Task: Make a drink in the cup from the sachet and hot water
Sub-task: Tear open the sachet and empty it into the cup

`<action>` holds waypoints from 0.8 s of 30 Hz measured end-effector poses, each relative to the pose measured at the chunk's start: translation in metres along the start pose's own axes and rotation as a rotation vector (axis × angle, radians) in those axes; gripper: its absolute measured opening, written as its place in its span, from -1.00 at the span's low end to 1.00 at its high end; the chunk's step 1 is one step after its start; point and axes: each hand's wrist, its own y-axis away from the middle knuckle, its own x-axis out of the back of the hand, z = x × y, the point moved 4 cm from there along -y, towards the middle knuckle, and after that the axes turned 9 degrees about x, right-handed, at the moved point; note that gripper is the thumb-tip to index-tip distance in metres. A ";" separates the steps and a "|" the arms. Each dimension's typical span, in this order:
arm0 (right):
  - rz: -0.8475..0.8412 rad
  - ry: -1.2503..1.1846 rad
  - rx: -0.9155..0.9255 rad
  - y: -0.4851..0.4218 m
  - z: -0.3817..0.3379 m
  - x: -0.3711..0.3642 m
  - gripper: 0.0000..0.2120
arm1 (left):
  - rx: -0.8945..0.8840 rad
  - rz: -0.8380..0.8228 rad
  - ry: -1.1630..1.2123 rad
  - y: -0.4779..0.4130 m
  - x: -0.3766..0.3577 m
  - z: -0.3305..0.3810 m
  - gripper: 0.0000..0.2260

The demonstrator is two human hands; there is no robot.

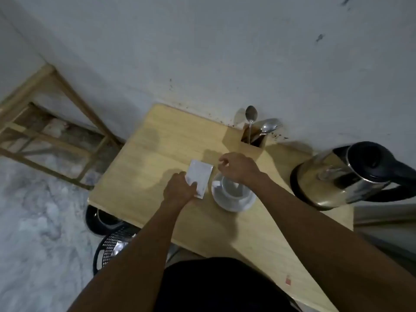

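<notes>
I have the sachet (200,177) pinched at its lower edge in the left hand (181,190), held just left of the cup (233,189), which sits on its saucer (227,204) on the wooden table (157,158). The right hand (238,167) hovers above the cup with fingers curled near the sachet's top corner; I cannot tell if they grip anything. I judge tearing is next: pinch the corner firmly, tear over the cup. The kettle (344,174) waits at right, spoons (258,122) behind.
</notes>
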 end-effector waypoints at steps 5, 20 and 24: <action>-0.176 0.205 -0.065 -0.045 -0.008 -0.034 -0.59 | -0.010 0.016 -0.130 -0.018 0.001 -0.004 -0.62; -0.114 0.025 -0.112 -0.080 -0.021 -0.059 -0.87 | -0.096 0.041 -0.054 -0.029 0.008 -0.011 -0.60; 0.040 -0.428 -0.028 -0.053 -0.036 -0.028 -0.91 | -0.257 0.260 0.220 -0.027 0.042 0.001 -0.54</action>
